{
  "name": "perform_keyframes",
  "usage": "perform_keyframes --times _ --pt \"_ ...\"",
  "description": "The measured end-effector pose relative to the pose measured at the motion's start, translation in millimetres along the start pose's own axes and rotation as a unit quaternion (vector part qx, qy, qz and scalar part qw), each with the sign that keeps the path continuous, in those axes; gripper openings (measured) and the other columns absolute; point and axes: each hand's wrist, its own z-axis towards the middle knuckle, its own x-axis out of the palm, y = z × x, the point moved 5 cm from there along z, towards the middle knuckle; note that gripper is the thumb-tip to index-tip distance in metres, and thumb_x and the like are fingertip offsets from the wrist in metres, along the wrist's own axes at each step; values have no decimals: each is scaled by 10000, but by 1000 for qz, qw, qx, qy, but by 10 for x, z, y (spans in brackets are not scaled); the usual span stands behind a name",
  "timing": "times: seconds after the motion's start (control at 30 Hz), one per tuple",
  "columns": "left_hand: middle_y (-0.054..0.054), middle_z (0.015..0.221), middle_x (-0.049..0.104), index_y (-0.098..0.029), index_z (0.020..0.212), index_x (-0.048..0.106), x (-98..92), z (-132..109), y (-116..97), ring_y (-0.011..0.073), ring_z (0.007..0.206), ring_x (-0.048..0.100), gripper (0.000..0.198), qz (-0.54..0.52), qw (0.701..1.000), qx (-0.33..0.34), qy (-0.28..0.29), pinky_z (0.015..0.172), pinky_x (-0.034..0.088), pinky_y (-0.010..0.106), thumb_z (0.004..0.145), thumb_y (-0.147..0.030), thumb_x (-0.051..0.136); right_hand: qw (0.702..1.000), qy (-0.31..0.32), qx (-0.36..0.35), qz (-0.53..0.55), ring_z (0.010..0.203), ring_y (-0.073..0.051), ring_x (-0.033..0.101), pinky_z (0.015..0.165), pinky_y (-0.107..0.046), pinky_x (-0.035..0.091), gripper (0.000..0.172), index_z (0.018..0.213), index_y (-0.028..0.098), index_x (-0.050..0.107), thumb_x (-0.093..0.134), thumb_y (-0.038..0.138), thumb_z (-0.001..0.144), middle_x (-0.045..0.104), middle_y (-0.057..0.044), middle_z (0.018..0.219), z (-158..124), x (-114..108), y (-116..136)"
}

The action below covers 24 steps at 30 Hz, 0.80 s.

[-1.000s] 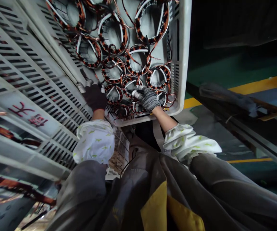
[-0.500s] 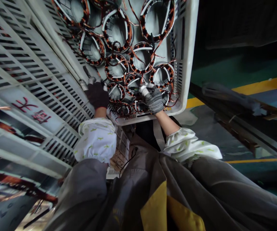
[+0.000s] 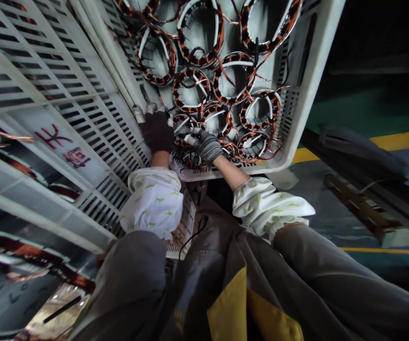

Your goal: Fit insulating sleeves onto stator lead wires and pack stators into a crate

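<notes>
My left hand (image 3: 156,130), in a dark glove with pale fingertips, lies along the left inner side of a white plastic crate (image 3: 306,99); its fingers are spread. My right hand (image 3: 207,145), in a grey striped glove, reaches over the near left part of the crate, fingers stretched leftward and nothing visibly held. Beneath and around it are ring-shaped stators (image 3: 191,90) wound with copper wire, with white sleeving and loose leads. A small stator (image 3: 182,124) sits between the two hands. The right fingertips are close to the stators; whether they touch one cannot be made out.
Slatted white crates (image 3: 57,137) with red handwritten characters stand at the left, with more copper windings (image 3: 30,255) showing inside and below. To the right, a dark metal frame (image 3: 371,184) stands over a green and grey floor with yellow lines (image 3: 403,139).
My right hand has moved left across the near stators, closer to my left hand. The view has shifted, so the crate appears further right. My left hand stays at the crate's left side.
</notes>
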Motion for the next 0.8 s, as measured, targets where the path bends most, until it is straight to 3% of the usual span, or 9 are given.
perform_keyframes --times 0.1,0.2,0.3,0.37,0.47,0.6,0.7,0.8 --pt "252 1691 639 -55 1501 707 30 11 15 370 1704 460 441 7 1000 11 -5 1490 84 686 1144 -309 661 1000 -5 3 -16 1204 -303 842 1209 -482 630 507 1348 215 845 892 559 978 894 -83 1213 -15 8 -50" --pt "265 1748 585 -52 1483 692 74 24 58 402 1728 423 421 -2 1000 1 4 1467 102 744 1137 -290 664 1000 -12 10 -9 1200 -310 837 1231 -508 618 517 1315 198 849 890 583 972 889 -91 1195 20 56 -108" --pt "233 1769 580 -113 1427 715 91 25 84 412 1737 413 357 -16 1000 8 -2 1454 174 757 1118 -289 685 999 3 8 51 1166 -297 837 1234 -507 625 538 1257 208 852 930 616 915 887 -61 1120 76 86 -100" --pt "202 1744 616 -160 1401 739 77 20 83 392 1722 444 326 -18 999 20 -19 1479 147 728 1106 -296 706 993 -1 -8 120 1126 -272 838 1220 -475 640 558 1232 218 844 927 655 896 885 -48 1096 47 15 -65" --pt "206 1707 647 -163 1434 746 59 14 66 384 1691 486 355 0 999 27 -31 1497 81 711 1107 -296 712 979 -64 -16 193 1027 -251 842 1134 -448 691 570 1197 233 821 823 745 945 886 -76 1151 -212 -243 -112" --pt "217 1694 655 -147 1439 732 58 21 50 432 1678 483 354 0 1000 7 -29 1450 135 797 1114 -284 691 983 -119 38 131 981 -288 856 1058 -492 723 503 1113 268 792 702 751 1007 888 -115 1119 -820 -444 -400" --pt "226 1715 631 -140 1420 721 52 21 33 445 1693 455 338 -10 1000 1 -20 1440 126 818 1111 -267 675 991 -92 69 66 1087 -331 874 1137 -528 693 446 1086 264 809 795 690 954 892 -110 1105 -1103 -324 -549" --pt "246 1745 594 -120 1442 705 38 14 20 429 1706 437 365 -2 1000 2 -9 1457 105 788 1106 -256 657 996 -30 78 8 1267 -348 845 1260 -525 618 413 1102 235 849 880 609 930 895 -120 1210 -1115 -103 -554"
